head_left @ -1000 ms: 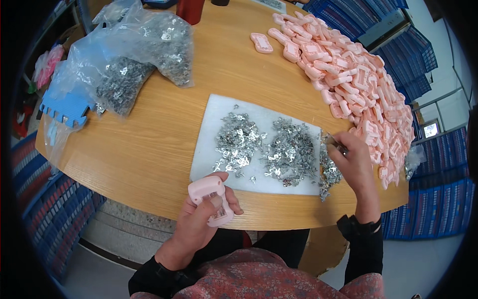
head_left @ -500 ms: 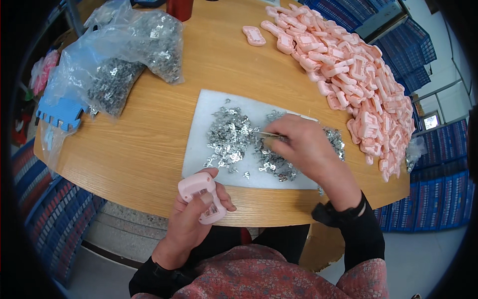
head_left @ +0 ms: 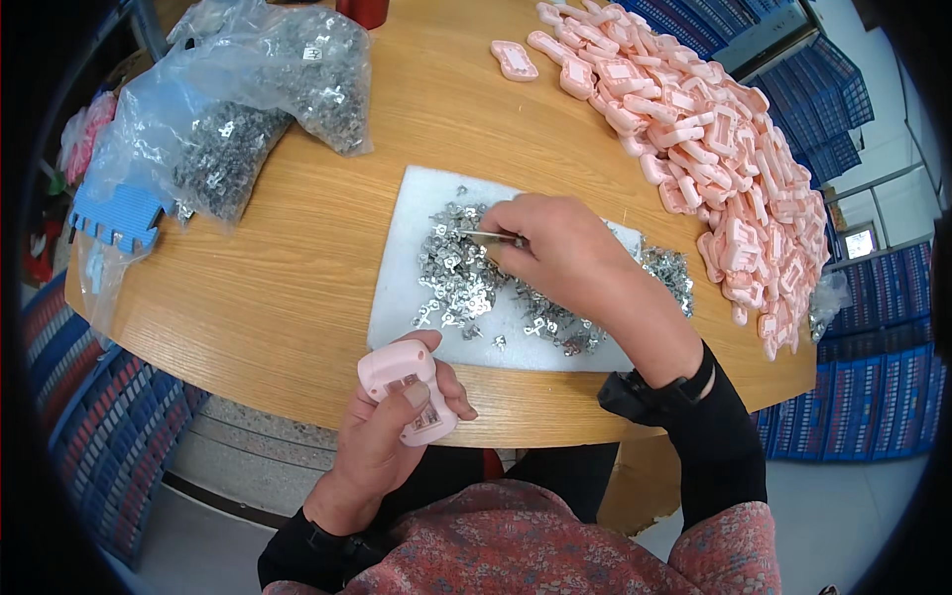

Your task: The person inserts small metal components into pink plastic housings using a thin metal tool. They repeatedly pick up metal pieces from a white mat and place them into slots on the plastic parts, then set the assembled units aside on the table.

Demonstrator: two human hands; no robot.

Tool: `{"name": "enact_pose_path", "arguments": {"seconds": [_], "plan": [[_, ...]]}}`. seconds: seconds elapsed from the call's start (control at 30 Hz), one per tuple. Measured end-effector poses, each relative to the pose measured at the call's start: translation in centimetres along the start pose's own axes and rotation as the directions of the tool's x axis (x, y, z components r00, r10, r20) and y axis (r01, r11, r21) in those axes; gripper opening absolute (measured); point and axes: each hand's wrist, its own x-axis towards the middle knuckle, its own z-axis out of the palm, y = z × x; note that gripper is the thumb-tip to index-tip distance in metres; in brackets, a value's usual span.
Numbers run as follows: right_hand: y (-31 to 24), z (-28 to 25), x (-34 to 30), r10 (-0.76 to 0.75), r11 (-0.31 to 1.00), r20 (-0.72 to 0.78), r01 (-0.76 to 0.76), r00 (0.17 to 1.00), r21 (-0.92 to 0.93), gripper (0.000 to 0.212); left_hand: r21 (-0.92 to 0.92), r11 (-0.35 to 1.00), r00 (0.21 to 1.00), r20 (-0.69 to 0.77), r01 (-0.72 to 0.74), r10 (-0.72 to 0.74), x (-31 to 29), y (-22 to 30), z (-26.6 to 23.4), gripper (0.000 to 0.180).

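The left hand [head_left: 382, 436] is held just off the near edge of the round wooden desk [head_left: 297, 268]; its fingers wrap the pink plastic casing [head_left: 407, 389], with the thumb pressed along the casing's upper face; the right hand [head_left: 555, 253] lies over the white pad [head_left: 397, 288] near that same edge, fingers pinched narrow on thin metal tweezers [head_left: 491, 237], whose tip pokes out leftward into the small metal clips [head_left: 451, 273] scattered on the pad; a heap of pink casings [head_left: 734, 178] lines the desk's right edge.
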Motion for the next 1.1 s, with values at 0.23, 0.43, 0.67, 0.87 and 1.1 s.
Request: {"name": "enact_pose_path", "arguments": {"seconds": [0.23,0.43,0.67,0.87,1.1], "plan": [[0.2,1.1,-3.2,-0.023,0.992,-0.026,0.019,0.999,-0.127,0.014,-0.001,1.0,1.0,-0.008,0.006,-0.006,0.0,-0.2,0.1,0.046],[1.6,-0.3,-4.5,0.134,0.942,0.014,-0.132,0.991,0.308,0.015,0.073,0.997,0.991,-0.135,0.029,-0.019,0.1,-0.1,0.8,0.049],[3.4,-1.5,-7.3,0.345,0.558,0.261,-0.42,0.902,0.716,0.015,0.073,0.997,0.99,-0.142,0.006,0.004,0.5,-0.3,1.4,0.049],[3.9,-2.4,-9.7,0.468,0.603,0.233,-0.5,0.853,0.622,0.017,0.035,0.999,0.993,-0.11,-0.028,0.032,0.3,-0.4,0.8,0.048],[8.3,-3.4,-17.4,0.628,0.706,-0.081,-0.522,0.774,0.478,0.013,0.037,0.999,0.997,-0.082,-0.007,0.01,0.3,-0.4,0.7,0.048]]}}
